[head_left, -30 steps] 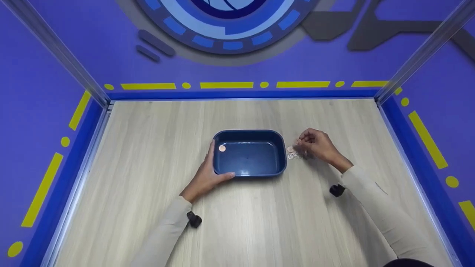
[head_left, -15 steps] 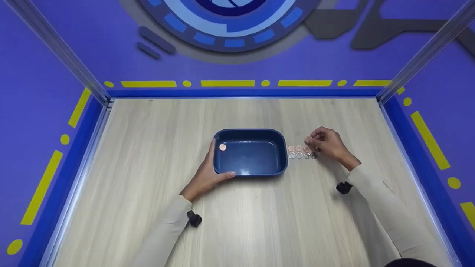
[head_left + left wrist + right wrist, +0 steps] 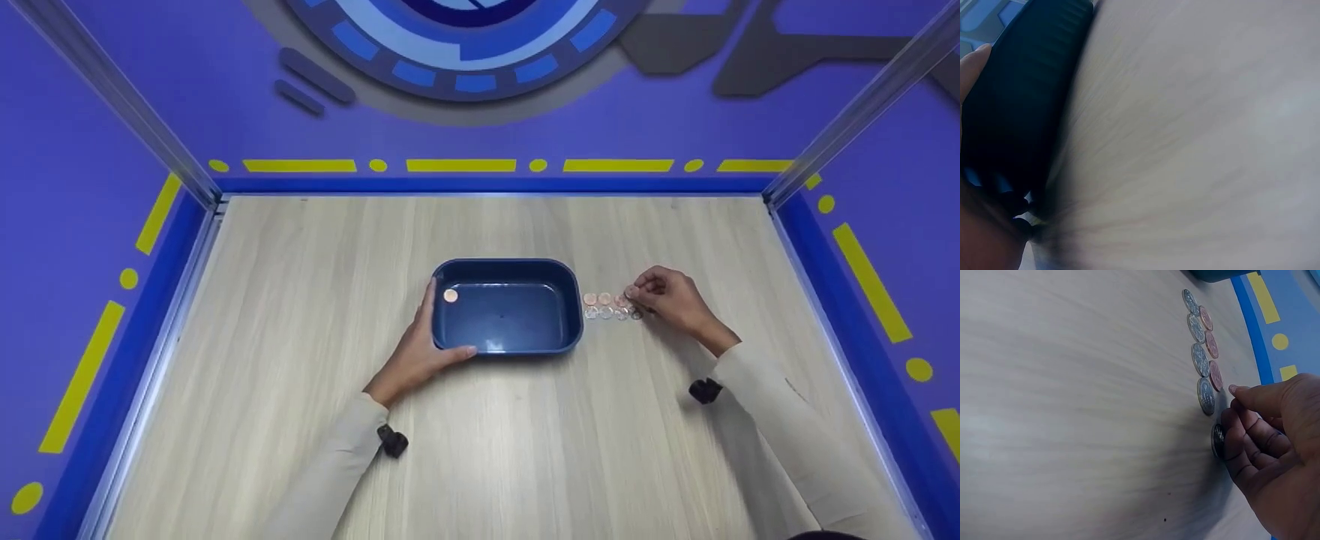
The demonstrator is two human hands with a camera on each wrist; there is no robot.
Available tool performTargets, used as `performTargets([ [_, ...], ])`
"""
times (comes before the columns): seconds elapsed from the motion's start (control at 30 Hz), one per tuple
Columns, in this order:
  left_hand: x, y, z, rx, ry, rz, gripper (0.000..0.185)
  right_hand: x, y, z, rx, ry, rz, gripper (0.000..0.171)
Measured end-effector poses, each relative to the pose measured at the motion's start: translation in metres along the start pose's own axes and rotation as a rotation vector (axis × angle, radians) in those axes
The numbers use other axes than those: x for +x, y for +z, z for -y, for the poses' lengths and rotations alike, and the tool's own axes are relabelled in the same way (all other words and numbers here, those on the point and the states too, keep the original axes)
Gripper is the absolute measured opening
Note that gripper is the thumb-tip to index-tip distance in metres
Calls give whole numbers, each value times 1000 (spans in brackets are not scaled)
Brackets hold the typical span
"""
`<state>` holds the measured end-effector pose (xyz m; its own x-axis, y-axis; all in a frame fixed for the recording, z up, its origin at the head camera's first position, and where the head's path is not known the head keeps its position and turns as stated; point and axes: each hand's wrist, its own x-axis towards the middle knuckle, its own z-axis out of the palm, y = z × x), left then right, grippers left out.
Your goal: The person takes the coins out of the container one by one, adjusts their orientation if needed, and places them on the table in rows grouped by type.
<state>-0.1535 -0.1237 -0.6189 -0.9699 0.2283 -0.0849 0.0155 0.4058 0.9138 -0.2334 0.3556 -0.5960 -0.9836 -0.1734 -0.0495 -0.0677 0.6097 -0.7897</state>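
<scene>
My left hand (image 3: 416, 356) holds a dark blue plastic box (image 3: 506, 352) at its near left corner, thumb along the front and fingers along the left side. In the left wrist view the thumb (image 3: 972, 70) lies against the box wall (image 3: 1022, 101). One copper coin (image 3: 451, 296) is inside the box, at its upper left. To the right of the box, my right hand (image 3: 671, 300) pinches a copper coin (image 3: 631, 292) at the end of a copper row; its fingers hide that coin in the right wrist view. A dark coin (image 3: 1218, 441) lies beside the curled fingers.
Two rows of coins run rightward from the box: copper coins (image 3: 604, 299) behind, silver coins (image 3: 606, 313) in front. The light wooden table (image 3: 487, 450) has blue walls (image 3: 480, 135) at its back and sides.
My right hand has moved rightward with the copper coin, then lowered it toward the end of the copper row. The left hand keeps its hold on the box.
</scene>
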Motion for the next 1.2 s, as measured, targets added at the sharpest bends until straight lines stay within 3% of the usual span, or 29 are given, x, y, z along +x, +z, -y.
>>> performTargets([
  [0.33,0,0,2,-14,19,-6,139,-15,-2,-6,-12,2,-3,16],
  [0.8,1,1,1,-4,15,-6,139,-16,1,-4,-72,24,-19,11],
  [1.2,0,0,0,-8,5,-3,138,-14,6,-3,-103,-9,-53,13],
])
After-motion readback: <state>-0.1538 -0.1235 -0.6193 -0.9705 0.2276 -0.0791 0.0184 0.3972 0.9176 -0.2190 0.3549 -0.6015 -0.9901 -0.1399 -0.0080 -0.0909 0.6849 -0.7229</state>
